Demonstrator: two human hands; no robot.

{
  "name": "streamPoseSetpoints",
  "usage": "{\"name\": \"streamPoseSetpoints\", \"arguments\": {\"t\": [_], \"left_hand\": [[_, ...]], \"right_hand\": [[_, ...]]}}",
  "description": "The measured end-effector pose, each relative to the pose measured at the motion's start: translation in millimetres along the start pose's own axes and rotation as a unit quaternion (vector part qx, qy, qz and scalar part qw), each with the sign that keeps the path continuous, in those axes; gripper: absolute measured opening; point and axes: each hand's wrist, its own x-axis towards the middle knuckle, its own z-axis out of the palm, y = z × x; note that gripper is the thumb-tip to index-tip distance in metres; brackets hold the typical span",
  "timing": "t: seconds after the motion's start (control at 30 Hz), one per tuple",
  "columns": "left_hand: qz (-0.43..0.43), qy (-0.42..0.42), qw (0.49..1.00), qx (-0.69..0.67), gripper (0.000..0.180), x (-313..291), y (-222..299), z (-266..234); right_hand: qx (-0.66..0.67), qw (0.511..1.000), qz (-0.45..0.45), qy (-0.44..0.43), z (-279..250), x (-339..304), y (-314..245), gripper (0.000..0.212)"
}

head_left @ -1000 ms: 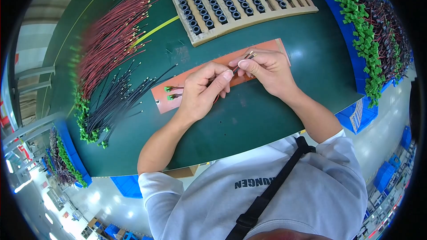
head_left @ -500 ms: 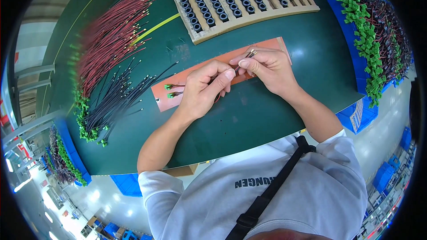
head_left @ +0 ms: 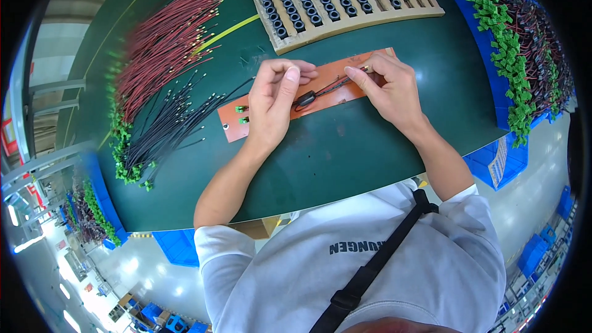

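Observation:
An orange board (head_left: pixel 231 129) lies on the green table, with two green connectors (head_left: pixel 242 110) near its left end. Over its middle is a black ring-shaped core (head_left: pixel 306 98), with dark and red wires (head_left: pixel 333 86) passing through it and looping below. My right hand (head_left: pixel 394 89) pinches the wires close to their metal tips (head_left: pixel 365 68), at the board's right part. My left hand (head_left: pixel 274 102) is just left of the core, its fingers stretched loosely and thumb raised, apparently holding nothing. Its palm hides part of the board and the wires running to the connectors.
Bundles of red wires (head_left: pixel 172 21) and black wires (head_left: pixel 166 117) with green connectors lie at the left. A tray (head_left: pixel 290 45) of black ring cores stands at the back. Blue bins (head_left: pixel 487 43) of wired green connectors line the right edge; another bin (head_left: pixel 102 200) is at the left.
My left hand has let go of the wires and lifted away to the left, uncovering the black core. My right hand has moved slightly right, keeping the wire ends.

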Motion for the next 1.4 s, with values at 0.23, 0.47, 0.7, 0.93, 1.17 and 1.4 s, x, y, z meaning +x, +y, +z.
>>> {"name": "streamPoseSetpoints", "arguments": {"t": [0.23,0.47,0.7,0.93,1.17,1.4], "left_hand": [[0.214,-0.046,0.917,0.333,0.011,-31.7,4.6,-17.0],[0.237,-0.035,0.857,0.456,0.025,-24.2,-3.2,-7.6],[0.16,-0.006,0.901,0.403,0.023,-21.5,-11.2,-10.4],[0.132,0.012,0.916,0.378,0.023,-20.9,-7.1,-6.0],[0.066,0.027,0.931,0.357,0.036,-16.3,-7.8,9.4],[0.089,-0.021,0.922,0.376,0.046,0.4,-12.0,25.9]], "right_hand": [[0.061,0.997,0.048,0.02,4.3,-5.7,9.8,0.025],[-0.055,0.998,-0.029,-0.016,-3.4,-2.7,20.2,0.021],[-0.131,0.99,-0.057,-0.019,5.4,-5.3,16.2,0.02],[-0.107,0.989,-0.095,-0.044,8.2,-2.7,14.9,0.021],[-0.097,0.989,-0.103,-0.036,3.1,-3.8,22.5,0.019],[-0.126,0.99,-0.061,-0.033,-17.2,-4.0,27.9,0.02]]}}
